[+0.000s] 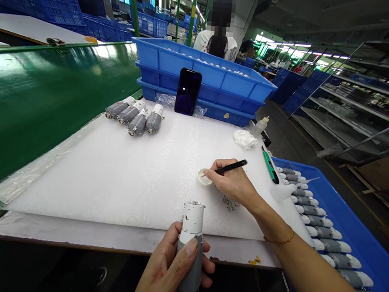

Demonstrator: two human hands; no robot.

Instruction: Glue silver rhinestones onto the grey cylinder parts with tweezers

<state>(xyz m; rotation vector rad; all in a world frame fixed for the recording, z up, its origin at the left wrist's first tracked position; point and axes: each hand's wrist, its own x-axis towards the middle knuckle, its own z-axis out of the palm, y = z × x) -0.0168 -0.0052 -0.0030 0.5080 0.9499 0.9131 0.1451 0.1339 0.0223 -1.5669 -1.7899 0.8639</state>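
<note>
Across the white bench top (81,234), a wide white foam sheet (110,179) runs under the right forearm (266,218), which also hides part of the deep blue plastic tray (360,237), itself cut off by the frame. Thumb and fingers cover much of the white-and-grey cylinder (193,221), whose bottom end is dark and hard to read. The tip of the slim black pen-like tool (230,167) is lost at the small round whitish dish (199,179).

That cylinder stands nearly upright in the left hand (168,264), fingers and thumb wrapped around its grey body, the white end rising above the grip. The right hand (230,185) pinches the tool near its lower end, over the dish; whether a fingertip touches the rim, I cannot tell.

At the front, the sheet stops short of the bench edge, where the left hand is. Foam spreads from there towards four grey-and-white cylinders (138,124) at the far left. Right of the right hand lies a green-and-black cutter (270,165); tiny dark metal pieces (230,204) sit just beside the wrist.
</note>
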